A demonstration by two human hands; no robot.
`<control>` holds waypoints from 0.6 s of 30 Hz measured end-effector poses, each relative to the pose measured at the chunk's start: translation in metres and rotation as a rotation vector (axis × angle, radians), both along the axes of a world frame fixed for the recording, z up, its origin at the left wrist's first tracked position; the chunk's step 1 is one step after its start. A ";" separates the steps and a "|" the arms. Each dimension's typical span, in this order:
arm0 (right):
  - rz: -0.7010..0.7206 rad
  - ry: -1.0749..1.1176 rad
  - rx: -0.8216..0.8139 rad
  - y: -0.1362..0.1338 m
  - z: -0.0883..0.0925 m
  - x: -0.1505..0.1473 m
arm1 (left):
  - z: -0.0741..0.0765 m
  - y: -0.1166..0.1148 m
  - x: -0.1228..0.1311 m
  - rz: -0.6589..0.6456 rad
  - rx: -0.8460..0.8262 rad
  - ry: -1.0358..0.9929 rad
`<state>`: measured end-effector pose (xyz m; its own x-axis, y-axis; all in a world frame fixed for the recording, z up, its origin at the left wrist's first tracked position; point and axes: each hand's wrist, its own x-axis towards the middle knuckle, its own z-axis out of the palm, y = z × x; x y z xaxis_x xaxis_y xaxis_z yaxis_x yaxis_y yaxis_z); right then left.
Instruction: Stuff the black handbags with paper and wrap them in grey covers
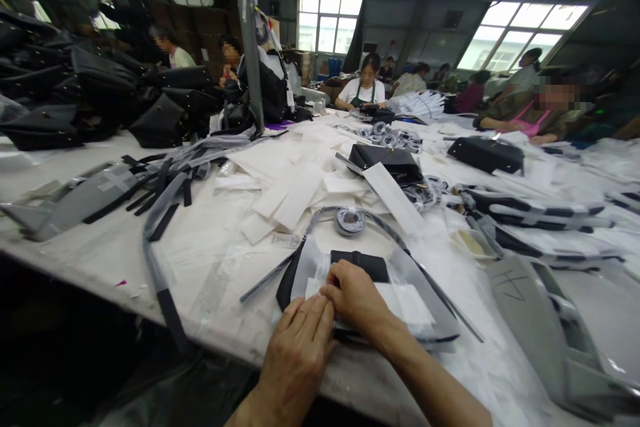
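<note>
A black handbag (286, 280) lies on the table before me, largely covered by translucent film and white sheets (407, 300). Its film-wrapped strap (393, 235) arches behind it, around a coiled wrapped strap (350, 221). My left hand (303, 343) rests on the near left part of the bag, fingers stretched out flat. Beside its fingertips my right hand (353, 293) has thumb and fingers curled together at the white covering; what they pinch is hidden. Just beyond my right hand shows a black flap-like piece (367, 265).
Loose white cards (295, 200) are strewn beyond the bag, near another black bag (387, 161). Black strips (167, 217) and a grey panel (75, 203) lie left. A grey piece (525, 313) lies right. A metal post (250, 47) rises behind; several people sit around the table.
</note>
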<state>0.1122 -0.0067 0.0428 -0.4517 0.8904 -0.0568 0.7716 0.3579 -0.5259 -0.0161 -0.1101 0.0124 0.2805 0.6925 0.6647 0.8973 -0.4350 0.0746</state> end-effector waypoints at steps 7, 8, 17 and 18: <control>-0.042 0.014 0.087 0.001 0.021 0.002 | -0.008 -0.001 -0.002 0.070 -0.021 0.111; -0.061 0.071 0.114 -0.001 0.030 0.014 | -0.008 0.000 -0.002 0.071 -0.014 0.114; -0.854 0.269 0.243 -0.043 0.094 0.285 | -0.037 0.010 -0.020 -0.017 0.100 0.146; -0.940 0.239 0.209 -0.048 0.093 0.312 | -0.043 0.013 -0.021 -0.033 0.103 0.148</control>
<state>0.4245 -0.0547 0.1354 0.4642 0.8741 0.1430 0.6710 -0.2417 -0.7010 -0.0372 -0.0969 -0.0306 0.4017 0.6119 0.6813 0.8805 -0.4626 -0.1037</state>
